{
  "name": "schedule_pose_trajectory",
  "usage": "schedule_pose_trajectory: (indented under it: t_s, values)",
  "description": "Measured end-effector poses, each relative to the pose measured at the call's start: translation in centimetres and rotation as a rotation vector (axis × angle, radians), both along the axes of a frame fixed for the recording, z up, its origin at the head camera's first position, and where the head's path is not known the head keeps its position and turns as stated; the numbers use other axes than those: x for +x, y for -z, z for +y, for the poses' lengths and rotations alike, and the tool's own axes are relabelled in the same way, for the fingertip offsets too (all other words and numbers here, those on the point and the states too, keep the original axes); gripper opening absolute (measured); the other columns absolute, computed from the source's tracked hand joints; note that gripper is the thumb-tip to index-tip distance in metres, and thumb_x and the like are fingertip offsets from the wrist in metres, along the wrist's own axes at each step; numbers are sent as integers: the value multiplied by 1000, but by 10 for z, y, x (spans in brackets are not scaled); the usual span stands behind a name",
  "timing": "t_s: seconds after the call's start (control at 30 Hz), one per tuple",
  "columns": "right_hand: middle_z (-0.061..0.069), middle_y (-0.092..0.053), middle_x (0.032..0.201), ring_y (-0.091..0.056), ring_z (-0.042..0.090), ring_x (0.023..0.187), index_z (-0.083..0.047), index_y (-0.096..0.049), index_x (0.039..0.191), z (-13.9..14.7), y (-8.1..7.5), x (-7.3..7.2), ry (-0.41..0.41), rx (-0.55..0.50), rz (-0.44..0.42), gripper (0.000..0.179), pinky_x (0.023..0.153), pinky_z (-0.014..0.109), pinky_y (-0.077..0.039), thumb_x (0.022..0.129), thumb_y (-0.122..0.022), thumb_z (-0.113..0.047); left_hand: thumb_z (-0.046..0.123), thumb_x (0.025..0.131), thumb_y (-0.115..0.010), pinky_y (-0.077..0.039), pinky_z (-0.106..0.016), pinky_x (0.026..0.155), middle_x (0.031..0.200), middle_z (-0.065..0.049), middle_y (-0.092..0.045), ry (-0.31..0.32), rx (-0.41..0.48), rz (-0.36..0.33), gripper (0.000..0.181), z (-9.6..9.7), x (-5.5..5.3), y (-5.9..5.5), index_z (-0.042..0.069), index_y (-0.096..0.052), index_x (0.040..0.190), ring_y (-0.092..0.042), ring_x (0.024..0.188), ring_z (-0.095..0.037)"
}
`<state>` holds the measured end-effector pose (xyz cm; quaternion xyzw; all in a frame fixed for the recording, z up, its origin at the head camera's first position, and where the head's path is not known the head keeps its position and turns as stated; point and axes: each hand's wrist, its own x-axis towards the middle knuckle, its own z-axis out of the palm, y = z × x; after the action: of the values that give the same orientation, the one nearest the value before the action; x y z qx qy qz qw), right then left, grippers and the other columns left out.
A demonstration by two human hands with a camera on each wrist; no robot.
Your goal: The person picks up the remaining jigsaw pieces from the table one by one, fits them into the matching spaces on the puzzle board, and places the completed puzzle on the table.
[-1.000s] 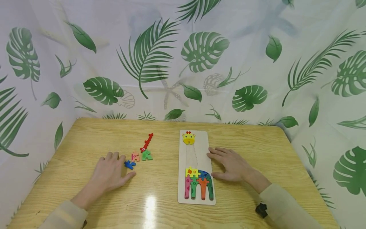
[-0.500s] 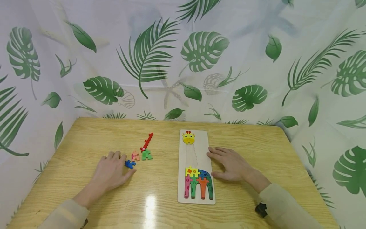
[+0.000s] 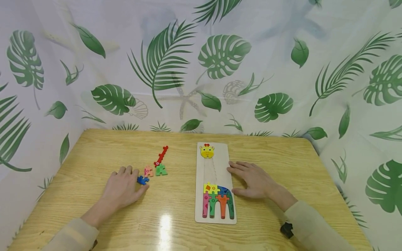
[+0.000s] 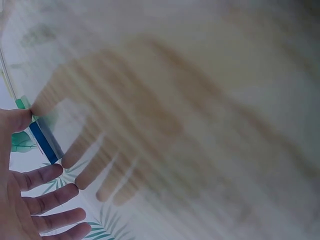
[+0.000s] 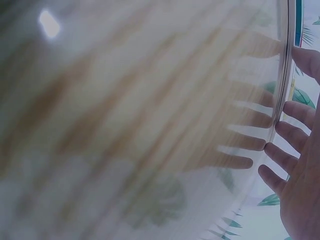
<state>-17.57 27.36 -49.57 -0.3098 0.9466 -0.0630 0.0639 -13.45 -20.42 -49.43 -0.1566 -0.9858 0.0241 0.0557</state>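
My left hand (image 3: 120, 188) lies on the table with its fingers spread. A small blue puzzle piece (image 3: 143, 180) lies between its index fingertip and thumb tip, both right at the piece's edges. In the left wrist view the blue piece (image 4: 44, 142) is seen edge-on between thumb and index finger. My right hand (image 3: 254, 179) rests at the right edge of a pale giraffe puzzle board (image 3: 221, 164); its fairly straight fingertips touch that edge. The board carries a yellow giraffe head (image 3: 207, 151), and coloured body and leg pieces (image 3: 216, 198). The neck recess between them is bare.
Beyond the blue piece lie a pink piece (image 3: 148, 171), a green piece (image 3: 161, 170) and a long red piece (image 3: 162, 156) on the wooden table (image 3: 176, 216). A leaf-printed white cloth (image 3: 188, 59) hangs behind and at both sides.
My left thumb has drawn slightly closer to the blue piece, which has shifted a touch to the right. The right hand and board stay put.
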Motion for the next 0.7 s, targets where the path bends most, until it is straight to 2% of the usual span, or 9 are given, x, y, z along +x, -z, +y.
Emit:
schedule_pose_trajectory:
  t_s: [0.4, 0.7]
  values:
    - [5, -42, 170, -44, 37, 154, -22, -49, 159, 1, 4, 0, 8, 9, 6, 80, 121, 65, -39, 95, -58, -68, 60, 95, -66, -58, -51, 71, 99, -18, -67, 4, -3, -8, 62, 1, -1, -3, 0, -67, 108, -65, 89, -34]
    - [6, -43, 169, -44, 38, 153, -21, -49, 159, 2, 3, 0, -3, 0, 12, 80, 120, 65, -40, 95, -58, -67, 58, 95, -68, -58, -51, 73, 99, -17, -67, 4, 12, -10, 57, -1, -2, -1, 2, -68, 107, -66, 93, -36]
